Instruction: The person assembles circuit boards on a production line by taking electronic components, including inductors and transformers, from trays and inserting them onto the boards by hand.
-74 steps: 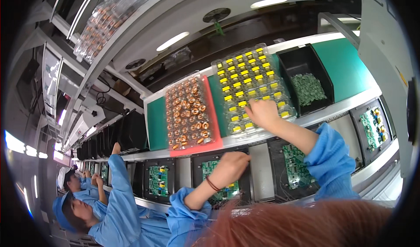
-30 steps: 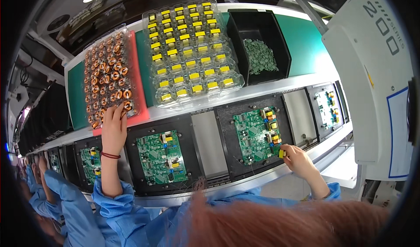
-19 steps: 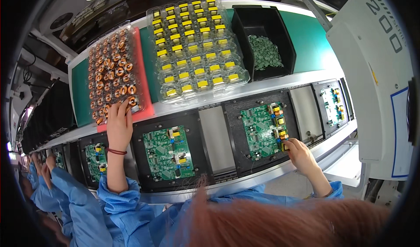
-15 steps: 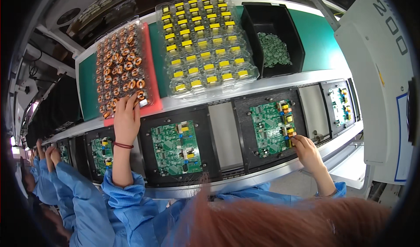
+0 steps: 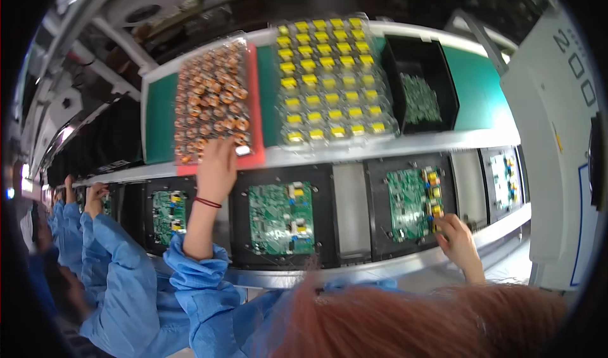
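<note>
My left hand (image 5: 217, 171), a dark red band at its wrist, reaches over the near edge of a clear tray of copper-wound coils (image 5: 209, 98). Its fingers are stretched over the coils and slightly apart; the tips are blurred and I see nothing held. My right hand (image 5: 458, 239) is at the right edge of a green circuit board (image 5: 408, 203) in a black carrier (image 5: 380, 244). Its thumb and forefinger stand apart near the yellow-topped parts (image 5: 436, 193) along that edge. Another green circuit board (image 5: 278, 215) lies between my hands.
Behind the carriers are a clear tray of yellow-topped parts (image 5: 329, 79) and a black bin (image 5: 451, 101) of small green discs (image 5: 419, 98). A red pad (image 5: 256, 117) lies under the coil tray. A white machine (image 5: 551, 130) stands at right. Co-workers' hands (image 5: 95, 199) are at left.
The whole view has shifted, so the bench sits further right and lower. My right hand's fingers have drawn back from the yellow part and parted. My left hand stays at the coil tray.
</note>
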Available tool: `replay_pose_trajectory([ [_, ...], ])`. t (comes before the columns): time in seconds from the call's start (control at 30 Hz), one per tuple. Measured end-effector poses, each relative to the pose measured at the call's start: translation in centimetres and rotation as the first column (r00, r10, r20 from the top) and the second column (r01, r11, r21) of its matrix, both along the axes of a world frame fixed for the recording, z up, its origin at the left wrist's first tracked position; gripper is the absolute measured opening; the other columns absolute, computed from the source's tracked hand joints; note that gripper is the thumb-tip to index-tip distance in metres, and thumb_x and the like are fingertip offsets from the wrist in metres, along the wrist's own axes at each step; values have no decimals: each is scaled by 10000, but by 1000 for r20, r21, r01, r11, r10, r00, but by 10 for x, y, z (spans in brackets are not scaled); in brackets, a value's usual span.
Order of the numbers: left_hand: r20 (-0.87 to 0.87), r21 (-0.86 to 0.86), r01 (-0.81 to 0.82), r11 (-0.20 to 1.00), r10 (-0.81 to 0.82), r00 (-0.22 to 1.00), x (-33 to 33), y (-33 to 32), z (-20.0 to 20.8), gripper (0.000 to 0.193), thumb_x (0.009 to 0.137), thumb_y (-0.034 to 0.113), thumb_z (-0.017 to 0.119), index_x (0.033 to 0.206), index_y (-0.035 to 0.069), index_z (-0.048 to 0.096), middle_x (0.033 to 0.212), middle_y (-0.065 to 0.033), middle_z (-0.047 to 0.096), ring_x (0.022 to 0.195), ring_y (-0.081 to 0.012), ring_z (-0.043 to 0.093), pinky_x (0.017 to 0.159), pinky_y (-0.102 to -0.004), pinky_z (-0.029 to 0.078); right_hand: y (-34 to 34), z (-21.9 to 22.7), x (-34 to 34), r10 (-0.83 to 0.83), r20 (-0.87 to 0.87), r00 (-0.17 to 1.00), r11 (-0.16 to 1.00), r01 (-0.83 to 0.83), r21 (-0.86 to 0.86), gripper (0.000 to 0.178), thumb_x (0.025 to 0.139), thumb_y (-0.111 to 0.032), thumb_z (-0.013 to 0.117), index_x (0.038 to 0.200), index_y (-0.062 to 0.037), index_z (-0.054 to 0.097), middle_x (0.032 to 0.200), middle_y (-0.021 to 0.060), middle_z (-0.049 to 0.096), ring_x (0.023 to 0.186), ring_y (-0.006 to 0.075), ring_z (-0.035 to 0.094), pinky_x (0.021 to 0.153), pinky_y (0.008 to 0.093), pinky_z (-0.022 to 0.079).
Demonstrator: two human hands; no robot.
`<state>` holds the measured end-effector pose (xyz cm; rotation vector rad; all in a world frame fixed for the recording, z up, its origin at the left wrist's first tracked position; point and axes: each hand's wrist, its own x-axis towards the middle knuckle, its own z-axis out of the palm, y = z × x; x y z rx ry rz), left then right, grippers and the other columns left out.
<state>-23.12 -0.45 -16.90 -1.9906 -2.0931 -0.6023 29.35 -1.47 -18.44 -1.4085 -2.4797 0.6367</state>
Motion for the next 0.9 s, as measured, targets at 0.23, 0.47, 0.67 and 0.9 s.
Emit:
replay_pose_trajectory([
  [0.23,53,32,101,994,-102,993,13,13,-3,217,832,104,521,1019,16,587,958,-189,563,922,-353,548,807,-419,461,45,-6,2,151,-80,985,961,-127,244,162,739,-125,653,899,-106,643,891,69,588,837,278,591,753,388,476],
  [0.47,22,152,-40,988,37,999,10,-27,-21,190,828,155,564,990,80,630,927,-111,580,888,-298,577,754,-410,492,153,36,-94,564,15,826,670,-468,576,104,802,-162,597,853,-83,642,823,77,588,785,266,606,682,383,495],
  [0.67,16,122,58,991,-61,998,-1,6,-10,284,818,165,575,1078,52,597,970,-145,560,927,-313,560,794,-400,483,145,65,-105,548,97,831,683,-512,521,155,804,-198,630,910,-90,662,923,67,644,848,250,617,698,383,485],
  [0.9,282,610,386,692,-644,711,84,-70,187,467,838,272,625,1226,50,490,1146,-136,478,989,-251,525,863,-362,445,55,265,-154,857,-342,386,505,-489,712,530,835,-480,596,1124,-36,576,1141,168,553,1013,289,540,837,415,466],
])
